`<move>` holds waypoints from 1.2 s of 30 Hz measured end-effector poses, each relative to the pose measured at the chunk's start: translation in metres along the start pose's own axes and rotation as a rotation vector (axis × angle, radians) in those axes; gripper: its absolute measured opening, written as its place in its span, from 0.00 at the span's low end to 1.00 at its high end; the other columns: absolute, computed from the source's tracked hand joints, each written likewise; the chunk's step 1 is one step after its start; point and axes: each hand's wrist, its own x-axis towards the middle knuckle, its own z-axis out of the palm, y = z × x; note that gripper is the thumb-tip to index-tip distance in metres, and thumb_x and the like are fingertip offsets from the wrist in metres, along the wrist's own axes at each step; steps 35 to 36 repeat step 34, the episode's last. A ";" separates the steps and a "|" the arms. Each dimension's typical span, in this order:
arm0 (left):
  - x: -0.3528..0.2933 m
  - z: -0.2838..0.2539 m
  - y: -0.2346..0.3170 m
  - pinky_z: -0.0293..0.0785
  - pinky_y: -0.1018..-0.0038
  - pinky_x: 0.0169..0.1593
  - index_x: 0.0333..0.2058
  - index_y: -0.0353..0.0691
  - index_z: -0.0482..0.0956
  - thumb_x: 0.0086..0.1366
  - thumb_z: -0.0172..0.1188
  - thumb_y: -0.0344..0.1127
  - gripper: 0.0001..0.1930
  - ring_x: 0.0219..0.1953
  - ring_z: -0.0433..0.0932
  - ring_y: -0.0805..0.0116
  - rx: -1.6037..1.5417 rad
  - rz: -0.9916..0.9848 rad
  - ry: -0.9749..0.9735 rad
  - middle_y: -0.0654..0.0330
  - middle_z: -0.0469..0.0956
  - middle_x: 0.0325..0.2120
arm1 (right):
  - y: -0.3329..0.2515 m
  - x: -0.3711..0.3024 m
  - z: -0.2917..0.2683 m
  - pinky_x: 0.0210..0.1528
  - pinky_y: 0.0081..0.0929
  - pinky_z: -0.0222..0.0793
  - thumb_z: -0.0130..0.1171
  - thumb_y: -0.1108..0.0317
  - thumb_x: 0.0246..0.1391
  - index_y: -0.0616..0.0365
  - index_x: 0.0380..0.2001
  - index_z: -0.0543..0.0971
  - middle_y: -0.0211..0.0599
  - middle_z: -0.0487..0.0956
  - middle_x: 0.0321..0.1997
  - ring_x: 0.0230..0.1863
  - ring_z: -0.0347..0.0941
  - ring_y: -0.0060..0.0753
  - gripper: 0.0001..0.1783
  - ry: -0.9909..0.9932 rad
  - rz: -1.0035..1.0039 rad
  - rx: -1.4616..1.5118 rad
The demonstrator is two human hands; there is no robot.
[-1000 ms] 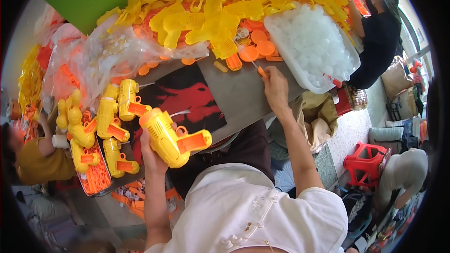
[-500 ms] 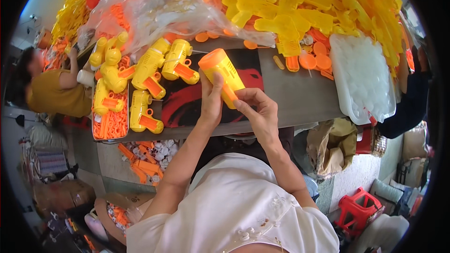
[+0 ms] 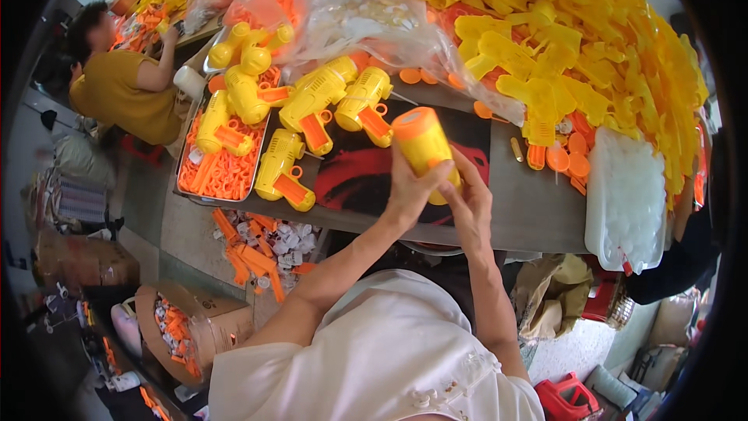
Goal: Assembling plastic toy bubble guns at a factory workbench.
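Observation:
Over the table's front part I hold a yellow plastic toy body (image 3: 425,146) with a round orange end piece, tilted slightly with that end up. My left hand (image 3: 413,191) wraps round its left side and lower part, thumb across the front. My right hand (image 3: 470,201) closes on its lower right side, fingers behind and thumb near the bottom. Left of my hands lie several similar yellow toy bodies with orange handles, among them one near the table edge (image 3: 284,171) and one farther back (image 3: 366,103). Its lower end is partly covered by my fingers.
A tray of small orange parts (image 3: 204,178) stands at the left, with more yellow bodies on it. Clear plastic bags (image 3: 354,19) and a big heap of yellow shells (image 3: 623,54) fill the back. A white tub (image 3: 598,222) stands at right. A person (image 3: 128,90) sits far left.
The view has turned, so the table's things sit farther right in it. The toy body stands more upright, and my right hand has closed round its lower side instead of pinching with the fingertips.

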 end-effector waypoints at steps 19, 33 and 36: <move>0.001 -0.073 0.013 0.74 0.70 0.50 0.51 0.38 0.67 0.45 0.80 0.36 0.37 0.45 0.77 0.66 0.707 0.300 -0.265 0.58 0.75 0.41 | 0.007 0.004 -0.134 0.51 0.41 0.70 0.52 0.84 0.51 0.59 0.46 0.79 0.44 0.79 0.46 0.49 0.72 0.51 0.19 0.608 -0.312 -1.169; -0.007 -0.058 0.030 0.72 0.66 0.54 0.55 0.36 0.68 0.45 0.78 0.33 0.38 0.50 0.75 0.58 0.915 0.189 -0.335 0.55 0.74 0.46 | 0.029 0.017 -0.198 0.39 0.34 0.73 0.67 0.69 0.49 0.61 0.33 0.81 0.39 0.80 0.36 0.44 0.73 0.29 0.09 0.483 -0.016 -0.758; -0.007 -0.058 0.028 0.72 0.66 0.54 0.55 0.36 0.68 0.43 0.79 0.35 0.40 0.50 0.75 0.55 0.999 0.242 -0.358 0.56 0.74 0.46 | 0.023 0.015 -0.207 0.43 0.34 0.71 0.65 0.65 0.56 0.56 0.38 0.83 0.33 0.83 0.39 0.41 0.72 0.27 0.09 0.480 0.161 -0.665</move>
